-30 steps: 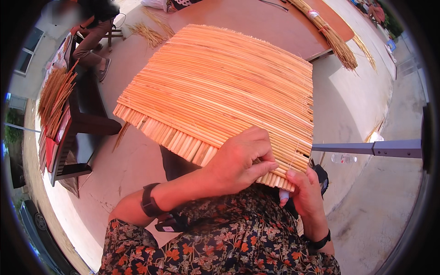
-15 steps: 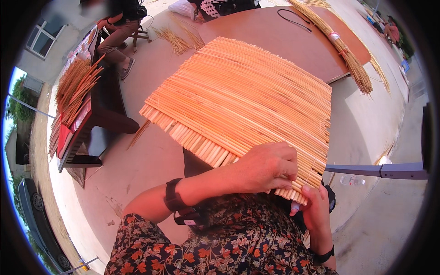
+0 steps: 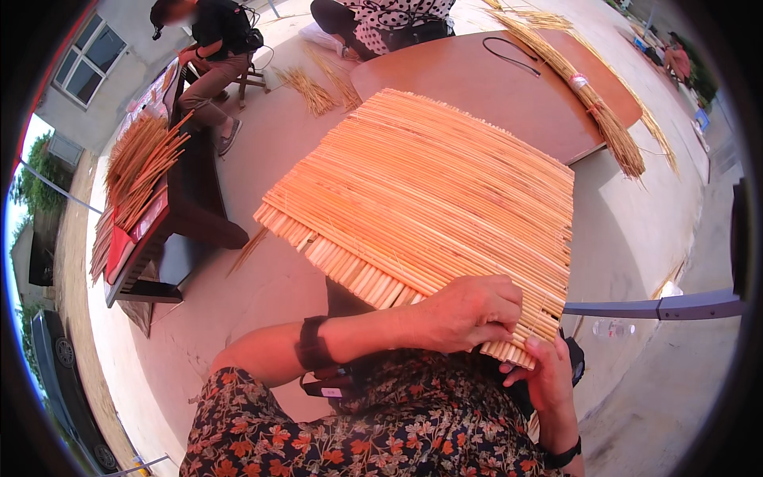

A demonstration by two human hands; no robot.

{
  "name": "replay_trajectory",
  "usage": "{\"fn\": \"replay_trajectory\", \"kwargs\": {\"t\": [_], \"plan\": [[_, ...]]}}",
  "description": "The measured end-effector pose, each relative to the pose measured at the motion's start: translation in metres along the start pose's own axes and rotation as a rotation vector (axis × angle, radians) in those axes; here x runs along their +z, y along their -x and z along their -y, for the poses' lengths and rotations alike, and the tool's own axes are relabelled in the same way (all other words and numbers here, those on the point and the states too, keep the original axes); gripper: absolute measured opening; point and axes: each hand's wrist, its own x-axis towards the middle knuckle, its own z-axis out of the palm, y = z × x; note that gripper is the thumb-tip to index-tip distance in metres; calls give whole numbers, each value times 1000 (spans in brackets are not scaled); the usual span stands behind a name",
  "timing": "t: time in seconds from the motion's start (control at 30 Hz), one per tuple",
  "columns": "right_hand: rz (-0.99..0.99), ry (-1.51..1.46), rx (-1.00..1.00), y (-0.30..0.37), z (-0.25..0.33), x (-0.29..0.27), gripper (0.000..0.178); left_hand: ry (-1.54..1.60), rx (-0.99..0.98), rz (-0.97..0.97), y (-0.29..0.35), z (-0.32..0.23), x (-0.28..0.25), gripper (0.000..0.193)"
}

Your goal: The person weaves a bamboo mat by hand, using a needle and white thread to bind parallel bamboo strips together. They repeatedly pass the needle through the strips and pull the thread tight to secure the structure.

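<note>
We note bright daylight: the floor [image 3: 230, 318] washes out to white at far left, and a shadow crosses it at right. We find an orange cast on the stick mat [image 3: 445, 191], fisheye bending, black corners and blue fringing at the left rim.

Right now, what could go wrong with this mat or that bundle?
Left hand and right hand are both at the near right corner of the mat; its far side might tip (support underneath is hidden). The tied bundle overhangs the table and could get knocked off.
</note>
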Motion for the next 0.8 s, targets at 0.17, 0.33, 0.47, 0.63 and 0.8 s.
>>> {"fn": "replay_trajectory", "kwargs": {"t": [0.17,0.33,0.47,0.63,0.8], "plan": [[-51,63,51,3,0,-5,45,350,-196,-159,2,-2,-20,9],[-143,409,-117,14,15,-22,51,514,-234,-427,9,5,-45,3],[-326,1191,-700,27,62,-15,45,460,-248,-412,9,-8,-50,3],[185,392,-256,16,102,40,31,293,-102,-290,-9,-34,-47,6],[320,650,-165,-12,121,52,13,335,-137,-302,-11,-40,-48,16]]}}
